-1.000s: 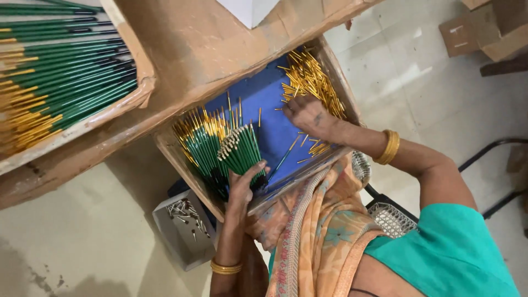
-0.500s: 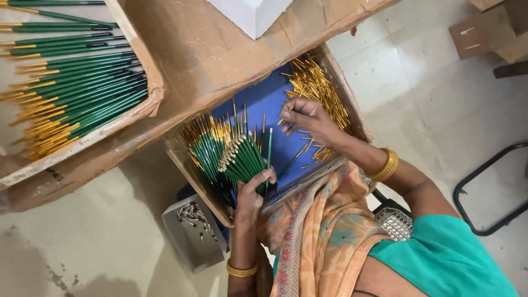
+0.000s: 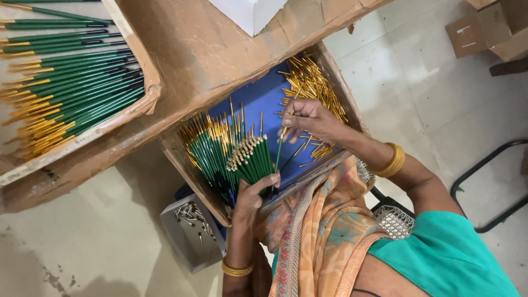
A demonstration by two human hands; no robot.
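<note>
A cardboard tray [image 3: 177, 159] with a blue lining rests on my lap. In it lie green sticks with gold caps [image 3: 206, 148] and a heap of loose gold caps [image 3: 311, 82]. My left hand [image 3: 252, 193] grips an upright bundle of green sticks [image 3: 250, 157] at the tray's near edge. My right hand [image 3: 308, 118] is just right of the bundle, below the gold heap. Its fingertips pinch the top of a single green stick [image 3: 279, 151] that stands beside the bundle.
A larger cardboard tray [image 3: 144, 66] at the upper left holds rows of green, gold-ended sticks. A small metal tin of tiny parts [image 3: 190, 228] sits on the floor beneath my left arm. Cardboard boxes [image 3: 484, 30] stand at the top right, a black chair frame [image 3: 484, 165] at the right.
My right hand has come away from the heap of gold caps toward the bundle and now holds a single green stick. My left hand keeps gripping the bundle.
</note>
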